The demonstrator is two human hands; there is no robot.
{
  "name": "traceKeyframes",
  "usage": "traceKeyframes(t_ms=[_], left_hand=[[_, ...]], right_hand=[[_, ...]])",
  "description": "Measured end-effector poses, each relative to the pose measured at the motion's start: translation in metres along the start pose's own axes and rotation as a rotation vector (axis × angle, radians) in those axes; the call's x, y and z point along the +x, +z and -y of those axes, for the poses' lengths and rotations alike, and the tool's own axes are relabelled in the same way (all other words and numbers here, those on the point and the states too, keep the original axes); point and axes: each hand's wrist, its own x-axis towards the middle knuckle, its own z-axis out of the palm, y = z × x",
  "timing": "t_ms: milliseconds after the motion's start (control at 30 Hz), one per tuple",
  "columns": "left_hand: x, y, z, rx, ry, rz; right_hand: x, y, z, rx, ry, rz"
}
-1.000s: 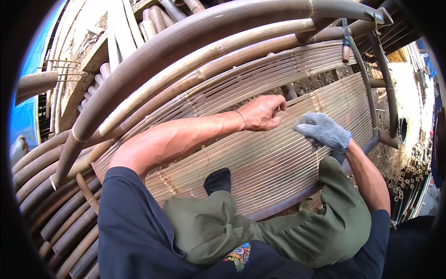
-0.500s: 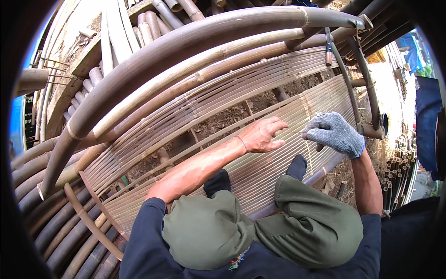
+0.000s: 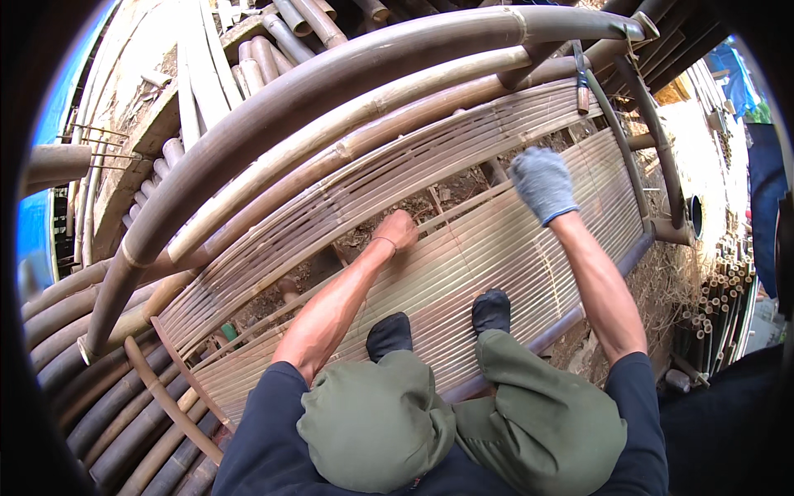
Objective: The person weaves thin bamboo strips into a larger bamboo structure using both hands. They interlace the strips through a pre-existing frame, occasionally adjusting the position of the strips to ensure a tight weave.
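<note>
Under my hands lies a long bench seat (image 3: 488, 264) of narrow, parallel bamboo slats. My left hand (image 3: 399, 231) is bare and closed at the edge of a loose slat (image 3: 463, 207) beside the long gap in the seat. Its fingertips are turned down, so what they grip is hidden. Farther right, my right hand (image 3: 542, 180), in a grey knit glove, is closed in a fist near the gap's right part. Its fingers point away, and anything in them is out of sight. A thin line crosses the slats between my hands, too faint to name.
A thick curved bamboo backrest pole (image 3: 331, 66) arches along the far side. A wooden-handled blade (image 3: 581, 83) rests at the far right. Dark curved poles (image 3: 107, 413) lie at left, and a stack of cut bamboo (image 3: 715, 306) at right. My feet (image 3: 389, 335) stand on the slats.
My hands have moved apart and farther away. The left went left to the gap with its fingers closed; the right moved up from the near slats and is now a fist.
</note>
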Motion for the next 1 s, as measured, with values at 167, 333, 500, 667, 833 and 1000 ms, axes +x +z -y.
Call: traceKeyframes(t_ms=[167, 333, 500, 667, 833, 1000], left_hand=[[0.035, 0.013, 0.015, -0.186, -0.053, 0.148], [0.048, 0.037, 0.004, -0.119, 0.024, 0.283], [0.002, 0.015, -0.023, -0.295, -0.193, -0.174], [-0.028, -0.016, -0.046, -0.590, -0.227, -0.118], [-0.032, -0.024, -0.063, -0.691, -0.066, 0.035], [-0.060, -0.052, -0.051, -0.172, -0.073, -0.106]], right_hand=[[0.029, 0.073, 0.109, 0.358, -0.006, 0.403], [0.055, 0.134, 0.096, 0.372, -0.748, 0.779], [0.038, 0.096, 0.091, 0.651, -0.295, 0.595], [-0.004, 0.014, 0.092, 0.814, -0.173, -0.012], [-0.054, 0.025, 0.090, 0.896, -0.112, -0.165], [-0.228, 0.020, 0.025, 0.875, 0.229, 0.067]])
